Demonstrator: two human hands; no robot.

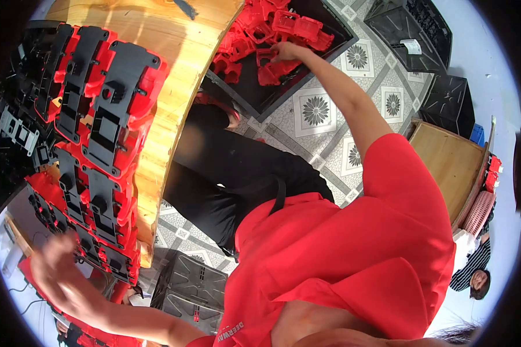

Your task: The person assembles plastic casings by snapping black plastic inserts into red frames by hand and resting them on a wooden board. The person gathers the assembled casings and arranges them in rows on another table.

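Note:
At the far side, my right hand (285,52) reaches into a black bin (266,107) of loose red plastic frames. Its fingers close on the edge of one red frame (265,59). My left hand (61,274), blurred, is raised at the lower left beside stacked red plastic housings (134,141) with black plates (118,95) fixed on them. The left fingers look stretched out, and nothing shows in them. Rows of these red-and-black pieces stand along the wooden tabletop (171,87).
Loose black and grey plastic parts (20,130) lie left of the stacks. Black crates stand on the patterned tile floor (315,113), one (194,283) behind the table and others (411,32) at the far right. A wooden board (446,162) and another person (474,272) are to the right.

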